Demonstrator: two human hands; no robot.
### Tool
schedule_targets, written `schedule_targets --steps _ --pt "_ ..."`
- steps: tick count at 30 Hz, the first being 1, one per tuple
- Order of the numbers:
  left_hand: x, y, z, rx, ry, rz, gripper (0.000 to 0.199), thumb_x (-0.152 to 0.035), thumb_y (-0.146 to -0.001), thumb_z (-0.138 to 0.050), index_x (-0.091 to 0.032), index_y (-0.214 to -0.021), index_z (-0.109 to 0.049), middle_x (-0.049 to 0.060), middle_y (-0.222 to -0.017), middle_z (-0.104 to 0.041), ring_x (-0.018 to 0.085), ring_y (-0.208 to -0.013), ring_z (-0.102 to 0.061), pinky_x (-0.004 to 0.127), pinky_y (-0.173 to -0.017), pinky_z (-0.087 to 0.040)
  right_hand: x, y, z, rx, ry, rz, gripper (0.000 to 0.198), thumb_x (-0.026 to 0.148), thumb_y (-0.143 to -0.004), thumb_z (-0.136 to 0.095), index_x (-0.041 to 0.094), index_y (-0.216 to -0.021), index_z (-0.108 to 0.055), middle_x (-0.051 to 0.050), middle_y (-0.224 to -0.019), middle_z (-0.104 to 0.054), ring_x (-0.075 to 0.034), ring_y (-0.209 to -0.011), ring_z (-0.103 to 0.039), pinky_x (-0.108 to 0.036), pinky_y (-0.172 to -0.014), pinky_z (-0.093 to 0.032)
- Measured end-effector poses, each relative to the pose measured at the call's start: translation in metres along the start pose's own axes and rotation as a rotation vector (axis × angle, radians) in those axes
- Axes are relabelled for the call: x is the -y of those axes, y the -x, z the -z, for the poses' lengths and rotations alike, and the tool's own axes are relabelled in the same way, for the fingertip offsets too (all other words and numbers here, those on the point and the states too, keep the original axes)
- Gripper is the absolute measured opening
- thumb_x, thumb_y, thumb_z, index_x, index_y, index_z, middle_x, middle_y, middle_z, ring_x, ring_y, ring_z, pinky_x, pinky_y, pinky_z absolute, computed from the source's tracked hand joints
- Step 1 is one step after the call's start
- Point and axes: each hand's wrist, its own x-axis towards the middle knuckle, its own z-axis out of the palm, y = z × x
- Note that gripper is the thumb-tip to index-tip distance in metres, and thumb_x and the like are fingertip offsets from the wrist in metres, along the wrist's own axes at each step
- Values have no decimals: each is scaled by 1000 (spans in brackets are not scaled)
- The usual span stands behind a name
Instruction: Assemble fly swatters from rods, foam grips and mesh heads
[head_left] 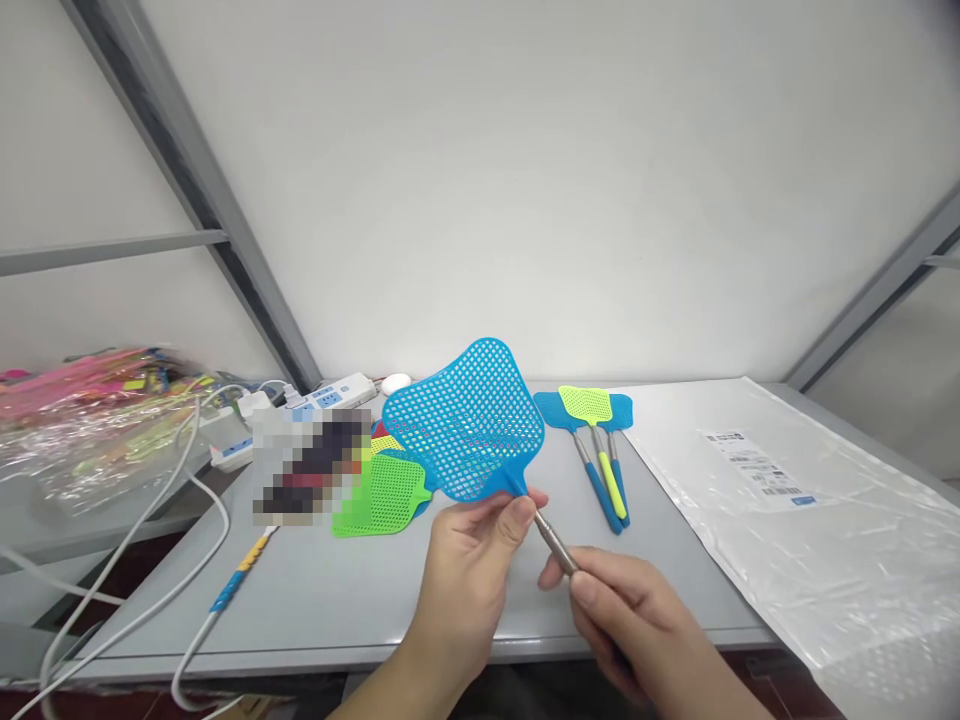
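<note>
A blue fly swatter (480,420) with a perforated head and a metal shaft is held up above the table. My left hand (480,560) pinches it at the neck, where the plastic head meets the shaft. Lower down the shaft, my right hand (630,610) is closed around it, hiding the handle. Behind the held head, a green swatter head (386,497) lies on the table with yellow and red ones partly covered. To the right rest several assembled swatters, a yellow-green one (589,404) on top of blue ones (621,410).
A white plastic mailing bag (750,540) with a label covers the table's right side. Power strips (330,395) and white cables (214,540) occupy the left, beside a blurred-out object (315,465). Colourful items in clear plastic bags (112,420) pile up at far left.
</note>
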Motion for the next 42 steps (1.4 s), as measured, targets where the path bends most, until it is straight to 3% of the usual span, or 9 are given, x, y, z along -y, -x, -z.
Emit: schedule_targets --steps 4,13,18,23,27,31,34,39,42 --pt "-8 1 -3 -47 26 -1 16 -39 -79 -74 -24 -83 -76 0 -84 -69 14 -83 -58 23 -80 -45 2 -3 4 211 -407 -138 36 49 -96 -45 17 -100 -61 9 -53 -36 -3 -32 -23 -17 -31 -17" --pt "16 -4 0 79 -7 127 24 -43 -78 -74 -19 -81 -75 5 -88 -69 17 -88 -59 26 -83 -45 2 -8 -6 -30 -167 -46 35 50 -95 -49 17 -90 -57 9 -54 -41 -4 -38 -35 -18 -40 -27" --pt "25 3 -9 141 36 180 30 -41 -78 -74 -14 -64 -68 4 -69 -63 16 -73 -57 29 -77 -46 3 -14 -7 -78 -228 -30 37 49 -97 -42 19 -79 -52 9 -47 -42 -5 -31 -34 -19 -36 -26" --pt "16 6 -12 146 67 122 23 -35 -83 -71 -14 -74 -71 4 -71 -63 16 -76 -58 27 -75 -46 9 -9 -8 -221 213 143 35 39 -99 -41 20 -71 -51 6 -50 -44 -9 -41 -41 -23 -47 -33" --pt "-7 -4 -4 -88 127 -47 19 -37 -79 -74 -18 -79 -73 1 -79 -63 12 -78 -56 22 -77 -46 8 -1 -13 -293 587 333 26 29 -97 -43 21 -75 -54 1 -63 -49 -12 -55 -44 -25 -54 -32" --pt "-24 -15 6 -170 151 -125 20 -39 -77 -77 -19 -79 -72 0 -82 -61 11 -77 -54 23 -78 -46 8 -1 -21 -155 444 238 32 34 -99 -39 21 -72 -52 3 -58 -41 -11 -53 -39 -24 -52 -31" --pt "-16 -8 4 -186 94 -83 24 -43 -81 -72 -20 -86 -72 1 -84 -61 11 -75 -53 23 -74 -45 8 -3 -25 -102 274 130 35 41 -99 -39 19 -78 -56 6 -50 -37 -10 -46 -39 -22 -47 -30" --pt "7 11 -9 37 -36 46 34 -49 -91 -55 -18 -84 -68 0 -71 -51 10 -60 -45 22 -56 -39 4 -4 -23 -120 126 26 37 48 -99 -38 19 -81 -55 8 -46 -36 -8 -38 -34 -21 -41 -27" --pt "3 8 -8 -28 -56 -56 34 -47 -92 -54 -18 -78 -64 0 -75 -51 12 -68 -46 22 -65 -40 4 -9 -21 -142 227 51 36 45 -98 -40 20 -78 -55 6 -51 -40 -10 -45 -38 -22 -45 -30"
